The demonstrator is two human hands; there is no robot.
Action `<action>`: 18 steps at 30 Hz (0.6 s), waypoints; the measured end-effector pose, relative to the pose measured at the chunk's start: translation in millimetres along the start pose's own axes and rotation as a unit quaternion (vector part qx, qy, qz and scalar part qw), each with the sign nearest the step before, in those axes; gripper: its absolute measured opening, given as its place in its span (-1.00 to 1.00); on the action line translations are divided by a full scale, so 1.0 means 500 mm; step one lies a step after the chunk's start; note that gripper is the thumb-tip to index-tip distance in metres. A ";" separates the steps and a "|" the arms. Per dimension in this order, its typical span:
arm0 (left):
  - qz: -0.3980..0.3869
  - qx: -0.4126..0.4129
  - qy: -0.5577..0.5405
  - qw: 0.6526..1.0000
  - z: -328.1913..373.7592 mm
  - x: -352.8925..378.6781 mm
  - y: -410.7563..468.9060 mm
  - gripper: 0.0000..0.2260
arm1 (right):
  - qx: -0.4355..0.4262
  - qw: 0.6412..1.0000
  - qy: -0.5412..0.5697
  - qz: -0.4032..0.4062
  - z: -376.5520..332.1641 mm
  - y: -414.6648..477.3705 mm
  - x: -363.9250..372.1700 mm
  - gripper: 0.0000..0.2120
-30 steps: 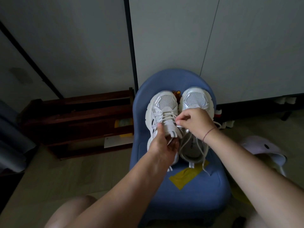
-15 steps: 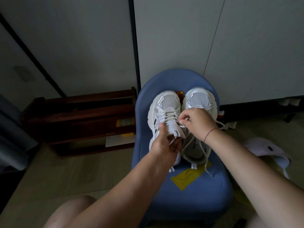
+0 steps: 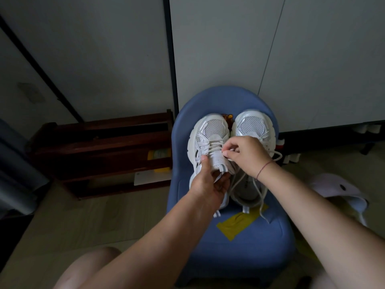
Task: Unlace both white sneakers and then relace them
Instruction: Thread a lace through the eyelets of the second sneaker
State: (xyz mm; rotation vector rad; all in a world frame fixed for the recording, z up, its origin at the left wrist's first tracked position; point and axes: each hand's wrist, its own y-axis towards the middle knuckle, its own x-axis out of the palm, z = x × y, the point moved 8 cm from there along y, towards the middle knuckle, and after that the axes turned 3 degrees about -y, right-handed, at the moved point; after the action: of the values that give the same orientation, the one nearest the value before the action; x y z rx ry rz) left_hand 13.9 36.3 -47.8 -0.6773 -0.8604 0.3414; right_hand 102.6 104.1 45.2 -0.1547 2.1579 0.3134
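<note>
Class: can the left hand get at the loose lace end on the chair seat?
Probably yes: the lace end lies uncovered near the left hand, which must first release the sneaker.

Scene dimly lit by cool, diffuse light. White sneakers (image 3: 212,130) rendered brightest; wooden rack (image 3: 100,147) lost in deep shadow. Dark wall strip (image 3: 52,91) bowed by wide-angle distortion near the frame edge.

Blue chair (image 3: 239,253), standing on pale floor (image 3: 62,226). Carries left white sneaker (image 3: 210,130) and right white sneaker (image 3: 253,124) side by side on its seat, toes toward the backrest. Also bears a yellow patch (image 3: 235,226) just before the heels, with a loose lace (image 3: 263,213) trailing across its right end.
</note>
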 end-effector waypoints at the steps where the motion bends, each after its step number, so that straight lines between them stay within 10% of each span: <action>1: -0.002 -0.001 0.003 1.000 0.000 0.001 -0.001 -0.48 | 0.005 1.000 0.027 0.002 0.004 0.001 -0.002 -0.94; 18: -0.006 -0.018 0.002 1.000 0.003 0.005 -0.016 -0.49 | -0.017 0.999 -0.029 0.043 0.004 0.008 -0.012 -0.96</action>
State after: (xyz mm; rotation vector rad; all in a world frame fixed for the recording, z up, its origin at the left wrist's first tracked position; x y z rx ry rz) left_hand 14.3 32.3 -40.4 -0.7069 -0.8680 0.3149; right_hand 106.8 108.3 49.8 -0.0727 2.1052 0.3999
